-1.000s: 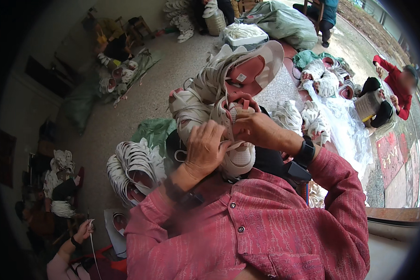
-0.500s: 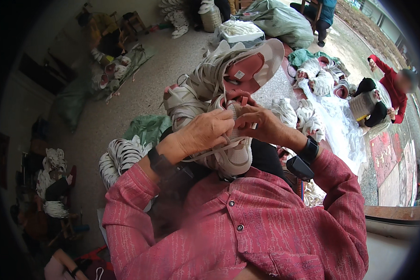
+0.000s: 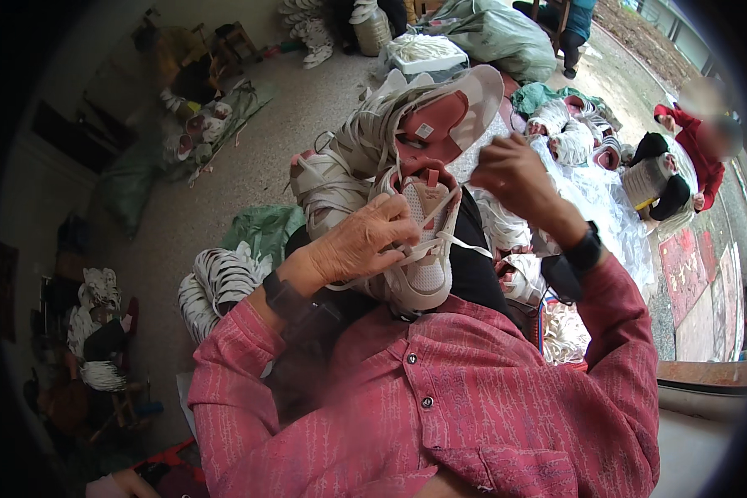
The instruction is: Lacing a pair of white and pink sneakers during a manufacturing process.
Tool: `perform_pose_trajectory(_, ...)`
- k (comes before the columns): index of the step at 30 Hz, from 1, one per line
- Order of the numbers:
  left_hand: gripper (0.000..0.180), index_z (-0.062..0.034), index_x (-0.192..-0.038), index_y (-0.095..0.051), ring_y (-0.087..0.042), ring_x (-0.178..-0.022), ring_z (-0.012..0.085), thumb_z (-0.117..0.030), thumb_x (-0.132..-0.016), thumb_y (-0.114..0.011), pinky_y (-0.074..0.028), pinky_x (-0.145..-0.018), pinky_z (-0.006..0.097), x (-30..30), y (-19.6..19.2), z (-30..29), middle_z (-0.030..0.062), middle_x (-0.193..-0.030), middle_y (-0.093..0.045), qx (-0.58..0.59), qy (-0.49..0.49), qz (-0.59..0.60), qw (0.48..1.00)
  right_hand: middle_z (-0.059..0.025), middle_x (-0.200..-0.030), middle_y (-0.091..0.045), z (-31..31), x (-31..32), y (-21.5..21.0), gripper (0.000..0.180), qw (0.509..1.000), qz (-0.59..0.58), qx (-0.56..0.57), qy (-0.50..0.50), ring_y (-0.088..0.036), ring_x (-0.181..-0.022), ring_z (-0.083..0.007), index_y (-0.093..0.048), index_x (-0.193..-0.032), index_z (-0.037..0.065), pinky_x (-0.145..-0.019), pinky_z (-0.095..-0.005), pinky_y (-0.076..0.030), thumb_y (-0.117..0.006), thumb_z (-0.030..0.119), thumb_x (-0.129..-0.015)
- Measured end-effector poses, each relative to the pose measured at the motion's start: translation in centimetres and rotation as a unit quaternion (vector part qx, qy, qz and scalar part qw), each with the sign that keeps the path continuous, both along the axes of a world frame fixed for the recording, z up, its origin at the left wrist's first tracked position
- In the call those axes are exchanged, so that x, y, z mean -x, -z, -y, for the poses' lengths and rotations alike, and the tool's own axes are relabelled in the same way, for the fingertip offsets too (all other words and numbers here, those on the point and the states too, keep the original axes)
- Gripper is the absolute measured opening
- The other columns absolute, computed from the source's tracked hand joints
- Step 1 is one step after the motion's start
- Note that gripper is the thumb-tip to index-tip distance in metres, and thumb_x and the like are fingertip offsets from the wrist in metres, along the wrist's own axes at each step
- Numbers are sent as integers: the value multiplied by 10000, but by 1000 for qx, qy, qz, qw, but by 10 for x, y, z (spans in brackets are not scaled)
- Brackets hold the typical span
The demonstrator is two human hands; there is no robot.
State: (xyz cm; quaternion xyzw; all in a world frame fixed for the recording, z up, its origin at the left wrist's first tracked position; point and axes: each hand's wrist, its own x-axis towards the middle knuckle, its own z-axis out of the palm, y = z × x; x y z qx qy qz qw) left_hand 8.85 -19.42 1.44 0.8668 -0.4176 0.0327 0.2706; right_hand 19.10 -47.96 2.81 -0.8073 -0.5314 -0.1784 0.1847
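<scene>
A white and beige sneaker [image 3: 419,278] with a pink lining rests on my lap, its toe pointing at me. Curled over its left side, my left hand [image 3: 365,238] grips it near the eyelets; the fingertips are partly hidden. My right hand [image 3: 519,183] is raised off to the shoe's right, fingers pinched on a white shoelace [image 3: 441,209] that runs taut from the eyelets. Another loose lace end [image 3: 471,243] hangs over the sneaker's right side. Just beyond lies a stack of unfinished shoe uppers [image 3: 357,149] wound with pale laces.
Bundled uppers [image 3: 216,278] lie on the floor to the left, beside green sacking [image 3: 261,232]. More bundles [image 3: 568,141] and clear plastic [image 3: 610,224] are at the right. A white box of laces [image 3: 427,54] stands ahead. A person in red [image 3: 705,158] works at far right.
My right hand has moved away from the shoe, up and to the right, drawing the shoelace out. My left hand stays at the sneaker's left side.
</scene>
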Motion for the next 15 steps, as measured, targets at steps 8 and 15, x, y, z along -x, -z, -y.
perform_pose_trajectory(8, 211, -98, -792, -693, -507, -1021, 294, -237, -711, -829, -441, -929, 392, 11, 5, 26, 82, -1020, -494, -17, -75, 22, 997, -68, -918, -649, -34, 42, 10, 342, 532, -790, -284, -116, -648, -784, -170, -612, -1115, -32, -698, -290, -505, -528, 280, -1001)
perform_pose_trajectory(15, 211, -88, -750, -745, -488, -1014, 233, -239, -661, -862, -408, -912, 333, 8, -9, 19, 42, -991, -498, -3, -102, -159, 982, -90, -819, -633, 5, -16, 66, 219, 352, -808, -431, -192, -621, -750, -228, -595, -879, -1, -780, -383, -493, -506, 186, -951)
